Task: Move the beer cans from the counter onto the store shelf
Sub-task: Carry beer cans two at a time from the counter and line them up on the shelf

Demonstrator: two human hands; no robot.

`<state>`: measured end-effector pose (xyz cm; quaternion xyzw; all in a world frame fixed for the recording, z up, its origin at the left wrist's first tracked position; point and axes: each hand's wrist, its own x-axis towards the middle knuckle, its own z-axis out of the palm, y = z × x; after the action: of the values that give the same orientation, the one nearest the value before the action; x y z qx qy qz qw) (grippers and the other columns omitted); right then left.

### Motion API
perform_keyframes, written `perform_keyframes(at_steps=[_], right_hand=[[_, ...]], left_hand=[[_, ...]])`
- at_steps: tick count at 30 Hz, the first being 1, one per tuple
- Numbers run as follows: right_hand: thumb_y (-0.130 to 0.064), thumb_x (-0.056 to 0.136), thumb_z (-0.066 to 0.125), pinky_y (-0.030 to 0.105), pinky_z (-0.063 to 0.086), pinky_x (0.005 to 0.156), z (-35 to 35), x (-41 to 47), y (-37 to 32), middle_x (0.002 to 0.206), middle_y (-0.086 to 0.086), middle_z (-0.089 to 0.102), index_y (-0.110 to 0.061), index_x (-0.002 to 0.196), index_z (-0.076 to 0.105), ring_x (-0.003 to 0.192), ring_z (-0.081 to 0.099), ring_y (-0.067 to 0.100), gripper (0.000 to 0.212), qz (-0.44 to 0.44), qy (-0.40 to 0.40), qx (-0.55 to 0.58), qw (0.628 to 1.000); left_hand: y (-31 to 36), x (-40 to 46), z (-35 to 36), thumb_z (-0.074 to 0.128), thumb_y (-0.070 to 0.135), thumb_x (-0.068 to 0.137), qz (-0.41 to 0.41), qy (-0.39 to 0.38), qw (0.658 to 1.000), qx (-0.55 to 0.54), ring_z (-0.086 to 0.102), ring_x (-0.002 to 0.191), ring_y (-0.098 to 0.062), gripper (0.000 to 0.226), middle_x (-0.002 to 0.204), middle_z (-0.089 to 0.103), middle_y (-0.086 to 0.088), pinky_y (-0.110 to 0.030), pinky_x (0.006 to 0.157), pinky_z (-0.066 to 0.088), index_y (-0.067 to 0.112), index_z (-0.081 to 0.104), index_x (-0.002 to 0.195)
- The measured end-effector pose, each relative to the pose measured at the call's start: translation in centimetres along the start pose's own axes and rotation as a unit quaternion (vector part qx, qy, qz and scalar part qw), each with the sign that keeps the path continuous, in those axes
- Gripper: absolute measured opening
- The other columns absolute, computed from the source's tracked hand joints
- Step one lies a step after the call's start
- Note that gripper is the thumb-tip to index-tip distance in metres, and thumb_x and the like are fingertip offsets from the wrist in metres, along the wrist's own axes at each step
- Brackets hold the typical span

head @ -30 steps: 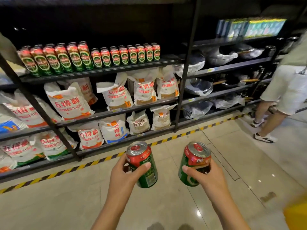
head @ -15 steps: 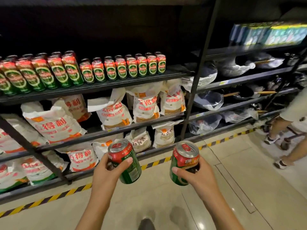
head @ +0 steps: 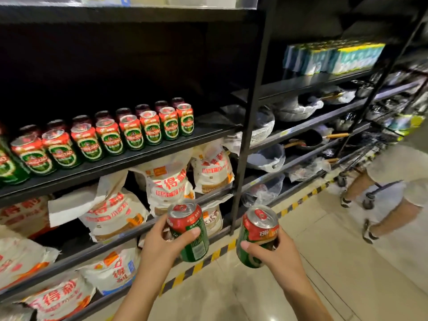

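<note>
Both hands [head: 159,245] [head: 276,256] grip 2 beer cans [head: 188,230] [head: 257,236]; shelved cans [head: 132,133] read TSINGTAO.

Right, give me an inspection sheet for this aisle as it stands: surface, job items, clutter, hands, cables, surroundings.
Surface: black beer shelf, bare stretch at its right end beside the shelved beer cans.
Job's things: left beer can and right beer can, both carried upright, tilted slightly, below shelf height.
Clutter: white flour bags fill the lower shelves; wrapped pans in the right bay.
Hands: left hand grips the left can; right hand grips the right can, fingers curled round it.
Cables: nothing seen.
Surroundings: tiled floor with yellow-black hazard tape; another person stands at right.
</note>
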<state>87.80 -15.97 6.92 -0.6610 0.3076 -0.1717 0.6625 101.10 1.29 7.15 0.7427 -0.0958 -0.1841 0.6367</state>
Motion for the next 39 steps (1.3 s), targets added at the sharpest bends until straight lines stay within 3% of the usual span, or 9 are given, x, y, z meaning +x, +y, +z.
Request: perform_keyframes(at_steps=[6,10,14,19,24,26,29,33,39], right_hand=[[-0.007,0.065,0.084,0.007,0.046,0.057,-1.5,11.1,-1.5,0.094,-0.006,0.069,-0.026,0.099,0.060,0.081,0.062,-0.002,0.046,0.001,-0.006,-0.004,1.000],[-0.007,0.063,0.085,0.007,0.047,0.059,-2.4,18.5,-3.5,0.092,-0.007,0.069,-0.026,0.100,0.061,0.081,0.064,0.000,0.048,-0.019,-0.039,-0.024,0.999],[-0.004,0.065,0.083,0.005,0.046,0.058,-3.2,24.7,-5.2,0.090,-0.008,0.069,-0.025,0.102,0.060,0.076,0.064,-0.006,0.049,-0.030,-0.077,-0.025,0.996],[-0.006,0.066,0.083,0.009,0.046,0.057,-3.1,30.9,-6.7,0.085,-0.011,0.068,-0.027,0.096,0.060,0.073,0.064,-0.004,0.043,-0.015,-0.099,-0.017,0.995],[-0.005,0.063,0.084,0.018,0.050,0.068,-1.5,37.0,-8.2,0.089,-0.005,0.071,-0.026,0.095,0.061,0.082,0.067,0.007,0.045,-0.019,-0.111,-0.024,0.993],[-0.005,0.063,0.084,0.022,0.052,0.071,-0.8,39.0,-8.6,0.088,-0.003,0.072,-0.023,0.096,0.062,0.083,0.068,0.012,0.044,-0.024,-0.108,-0.025,0.994],[-0.003,0.064,0.084,0.024,0.053,0.070,0.2,41.7,-9.5,0.083,-0.003,0.073,-0.022,0.096,0.063,0.080,0.069,0.012,0.042,-0.038,-0.117,-0.023,0.992],[-0.006,0.066,0.083,0.015,0.051,0.064,1.4,45.3,-10.3,0.084,-0.011,0.072,-0.026,0.099,0.062,0.079,0.068,0.002,0.044,-0.064,-0.129,-0.033,0.989],[-0.006,0.069,0.080,0.014,0.050,0.062,2.6,49.1,-10.5,0.086,-0.005,0.072,-0.024,0.100,0.063,0.079,0.068,0.002,0.039,-0.086,-0.130,-0.020,0.988]], left_hand=[[1.2,8.4,3.7,0.081,0.026,0.067,-0.010,0.033,0.999,-0.009,0.053,0.115,-0.018,0.071,0.124,0.059,0.002,-0.037,0.096,0.044,0.023,0.050,0.131],[3.3,13.5,6.2,0.084,0.030,0.064,0.006,0.068,0.998,-0.015,0.056,0.104,-0.008,0.068,0.114,0.063,0.007,-0.035,0.091,0.045,0.027,0.053,0.125],[5.1,17.9,9.1,0.079,0.023,0.070,0.014,0.106,0.993,-0.040,0.054,0.093,0.004,0.051,0.103,0.062,0.015,-0.025,0.079,0.044,0.029,0.055,0.115],[6.0,23.1,11.2,0.081,0.024,0.067,0.012,0.122,0.992,-0.022,0.057,0.095,0.003,0.057,0.108,0.064,0.011,-0.018,0.074,0.043,0.030,0.056,0.118],[8.0,28.7,12.8,0.080,0.022,0.068,0.020,0.122,0.992,-0.031,0.057,0.083,0.016,0.053,0.103,0.064,0.017,-0.013,0.072,0.043,0.033,0.055,0.114],[8.3,30.8,13.2,0.080,0.019,0.068,0.032,0.108,0.993,-0.035,0.059,0.086,0.014,0.055,0.104,0.066,0.015,-0.011,0.074,0.049,0.031,0.057,0.116],[9.1,33.6,13.8,0.080,0.011,0.069,0.054,0.095,0.993,-0.047,0.060,0.089,0.013,0.056,0.105,0.066,0.015,-0.002,0.067,0.045,0.027,0.057,0.118],[8.8,37.1,14.6,0.080,0.014,0.069,0.080,0.078,0.992,-0.061,0.063,0.098,0.002,0.058,0.108,0.068,0.012,-0.009,0.076,0.049,0.026,0.057,0.121],[8.1,40.7,16.4,0.079,0.022,0.072,0.097,0.094,0.989,-0.057,0.058,0.105,0.005,0.063,0.120,0.060,0.013,-0.013,0.082,0.048,0.030,0.050,0.128]])
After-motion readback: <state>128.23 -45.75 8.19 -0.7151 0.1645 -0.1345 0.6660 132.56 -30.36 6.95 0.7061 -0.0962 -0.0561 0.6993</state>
